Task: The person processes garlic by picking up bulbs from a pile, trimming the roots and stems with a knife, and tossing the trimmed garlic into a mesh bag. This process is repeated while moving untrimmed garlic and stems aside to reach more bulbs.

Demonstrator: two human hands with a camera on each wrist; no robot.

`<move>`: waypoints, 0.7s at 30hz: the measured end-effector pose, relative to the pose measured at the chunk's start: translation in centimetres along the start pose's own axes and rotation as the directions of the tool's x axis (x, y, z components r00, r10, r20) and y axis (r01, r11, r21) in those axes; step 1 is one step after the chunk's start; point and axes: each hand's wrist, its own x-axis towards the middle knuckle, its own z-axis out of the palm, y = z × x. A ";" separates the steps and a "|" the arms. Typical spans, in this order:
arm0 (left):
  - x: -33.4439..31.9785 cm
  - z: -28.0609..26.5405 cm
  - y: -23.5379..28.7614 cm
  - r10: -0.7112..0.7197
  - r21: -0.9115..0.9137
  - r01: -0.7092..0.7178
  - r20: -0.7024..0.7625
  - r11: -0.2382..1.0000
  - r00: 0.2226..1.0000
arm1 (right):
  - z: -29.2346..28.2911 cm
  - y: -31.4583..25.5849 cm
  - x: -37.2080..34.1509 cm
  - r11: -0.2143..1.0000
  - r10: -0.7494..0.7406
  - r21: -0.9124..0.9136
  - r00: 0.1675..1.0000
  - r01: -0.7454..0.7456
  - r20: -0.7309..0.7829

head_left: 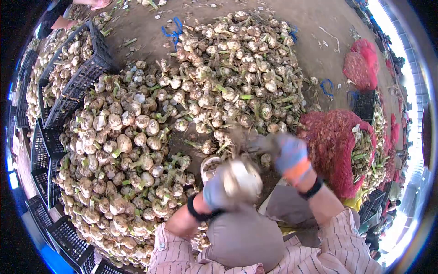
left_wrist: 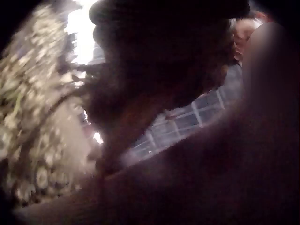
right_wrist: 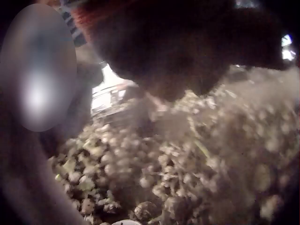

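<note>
Your striped shirt [head_left: 296, 260] fills 6 o'clock; above it your left hand [head_left: 215, 194] seems to grip a blurred garlic bulb [head_left: 244, 179]; your right hand's [head_left: 294, 157] hold can't be told. The 9 o'clock heap [head_left: 121, 150] looks trimmed; the 12 o'clock heap [head_left: 242, 75] seems left.

The head camera looks forward and down over garlic bulbs [head_left: 124, 143], shared by both close wrist cameras, the left's view steeply tilted.
</note>
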 end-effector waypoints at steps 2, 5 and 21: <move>-1.6 0.1 -0.1 -0.079 0.162 0.066 0.075 0.985 0.994 | 4.5 8.3 -0.8 0.818 0.412 0.432 0.911 -0.381 0.022; 0.9 1.5 4.5 -0.089 0.061 0.103 -0.195 0.993 0.977 | 2.7 4.7 -2.2 0.026 0.539 0.950 0.804 -0.312 0.249; 2.9 1.5 4.9 -0.134 0.233 0.160 -0.122 0.959 0.983 | -2.8 -2.2 -1.0 0.523 -0.240 0.832 0.969 0.185 -0.064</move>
